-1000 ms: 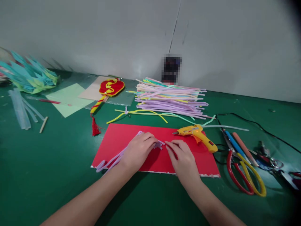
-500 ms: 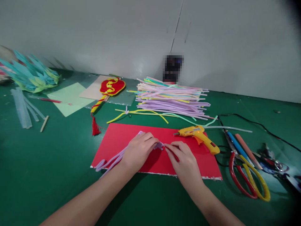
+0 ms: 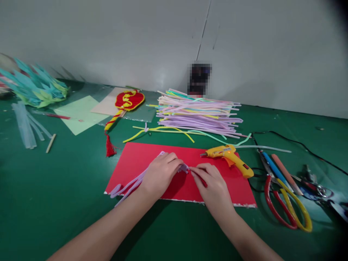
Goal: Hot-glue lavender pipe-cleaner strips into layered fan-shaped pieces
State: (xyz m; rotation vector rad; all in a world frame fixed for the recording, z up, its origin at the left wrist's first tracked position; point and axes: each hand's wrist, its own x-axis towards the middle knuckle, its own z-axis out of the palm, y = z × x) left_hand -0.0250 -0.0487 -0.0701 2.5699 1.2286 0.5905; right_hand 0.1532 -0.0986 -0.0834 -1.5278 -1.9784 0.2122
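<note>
My left hand [image 3: 163,172] is closed around a bundle of purple pipe cleaners [image 3: 136,182], held over the red board [image 3: 130,156]. Their looped ends trail out to the left, and their short tips [image 3: 185,168] poke out past my fingers on the right. Close beside those tips, my right hand [image 3: 212,181] has its thumb and forefinger pinched together. Whatever lies in that pinch is too small to make out. A yellow glue gun [image 3: 231,157] rests on the board's right side, its orange light lit and its nozzle pointing left.
Behind the board lies a pile of pastel pipe cleaners [image 3: 198,114], with loose yellow ones [image 3: 163,129] in front. Scissors [image 3: 288,206], a blue stick [image 3: 277,170] and keys [image 3: 320,190] lie right. A tasselled red fan [image 3: 130,101] and green paper [image 3: 81,114] lie left.
My right fingertips have shifted very slightly relative to the purple tips. Otherwise both hands keep nearly the same pose.
</note>
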